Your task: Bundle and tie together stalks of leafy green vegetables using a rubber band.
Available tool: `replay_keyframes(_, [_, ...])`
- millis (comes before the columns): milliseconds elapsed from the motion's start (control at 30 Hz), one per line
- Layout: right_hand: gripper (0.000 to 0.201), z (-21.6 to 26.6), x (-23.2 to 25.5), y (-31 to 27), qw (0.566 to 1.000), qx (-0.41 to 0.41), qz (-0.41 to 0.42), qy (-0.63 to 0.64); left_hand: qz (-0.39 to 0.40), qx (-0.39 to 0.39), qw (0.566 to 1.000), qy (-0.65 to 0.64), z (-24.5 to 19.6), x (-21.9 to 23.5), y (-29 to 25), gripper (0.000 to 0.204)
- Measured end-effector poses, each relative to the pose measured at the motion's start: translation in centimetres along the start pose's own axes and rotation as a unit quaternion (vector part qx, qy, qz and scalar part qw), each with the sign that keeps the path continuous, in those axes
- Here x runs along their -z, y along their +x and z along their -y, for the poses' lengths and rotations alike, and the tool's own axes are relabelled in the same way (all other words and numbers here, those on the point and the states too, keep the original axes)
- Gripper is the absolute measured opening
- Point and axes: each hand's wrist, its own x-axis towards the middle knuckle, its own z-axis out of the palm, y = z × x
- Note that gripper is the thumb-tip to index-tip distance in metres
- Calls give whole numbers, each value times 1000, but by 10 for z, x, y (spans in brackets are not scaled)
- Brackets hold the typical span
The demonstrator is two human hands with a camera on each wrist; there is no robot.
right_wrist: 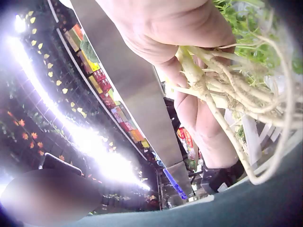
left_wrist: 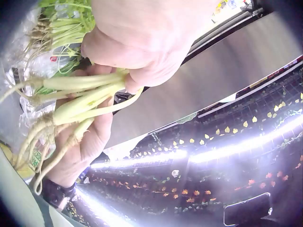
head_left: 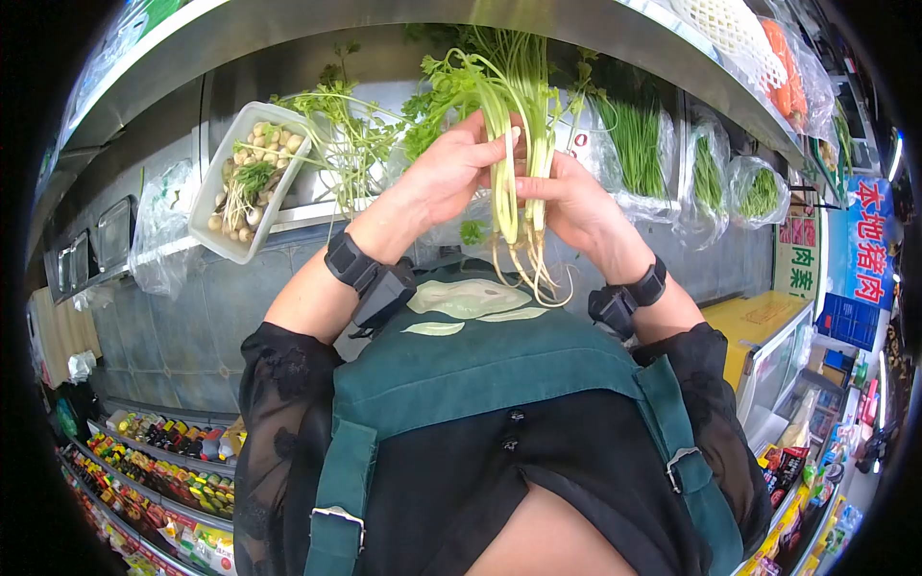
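Note:
A few stalks of leafy celery, thick and pale green, stand upright between both hands in the head view, leaves toward the shelf and long pale roots hanging toward the apron. My left hand grips the stalks from the left, thumb across them. From the right, my right hand pinches them a little lower, just above the roots. In the left wrist view the celery roots splay out below the fingers. The right wrist view shows the tangled roots close up, partly covering the hands' lower edges.
Loose leafy sprigs lie on the metal counter at left, beside a white tub of small round pale produce. Green chives and bagged greens are at right. A steel shelf edge runs across above the counter.

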Motion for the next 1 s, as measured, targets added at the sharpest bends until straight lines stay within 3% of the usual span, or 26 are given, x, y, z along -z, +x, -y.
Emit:
replay_keyframes(167, [35, -4, 3, 7, 998, -9, 18, 52, -7, 15, 993, 120, -18, 2, 2, 47])
replay_keyframes(267, [30, -2, -8, 10, 991, -20, 28, 127, -52, 33, 979, 195, -26, 7, -1, 42])
replay_keyframes(333, [28, 1, -17, 13, 993, 17, -27, 114, -213, -93, 941, 246, -19, 11, -3, 40])
replay_keyframes(367, [28, 1, -18, 18, 993, 18, -27, 115, -212, -93, 941, 247, -21, 11, -5, 40])
replay_keyframes(433, [25, -2, -19, 26, 994, 66, -63, 58, -136, -143, 914, 355, -23, 9, -15, 29])
replay_keyframes(467, [24, -3, -25, 28, 990, 91, -89, 60, -128, -155, 883, 423, -21, 7, -16, 24])
replay_keyframes(500, [24, -7, -27, 32, 990, 90, -88, 61, -129, -155, 883, 423, -22, 8, -16, 24])
replay_keyframes(567, [24, -14, -30, 41, 987, 128, -80, 58, -156, -136, 888, 411, -25, 10, -16, 20])
replay_keyframes(600, [23, -13, -34, 42, 987, 133, -82, 48, -155, -126, 923, 329, -24, 13, -17, 19])
replay_keyframes(633, [23, -9, -36, 42, 986, 134, -81, 48, -156, -126, 922, 330, -25, 12, -19, 19])
replay_keyframes(700, [22, -5, -38, 42, 987, 108, -104, 59, -175, -193, 934, 244, -23, 7, -28, 18])
replay_keyframes(867, [20, -5, -28, 54, 977, 91, -168, 91, -139, -230, 953, 143, -19, -2, -38, 21])
replay_keyframes(900, [21, -5, -28, 55, 973, 96, -186, 94, -109, -232, 965, 55, -16, -4, -37, 23])
replay_keyframes(933, [21, -6, -28, 56, 973, 96, -186, 94, -78, -233, 969, -34, -14, -5, -37, 25])
replay_keyframes(1000, [25, -9, -28, 57, 982, 84, -144, 86, -64, -212, 971, -89, -16, -5, -40, 26])
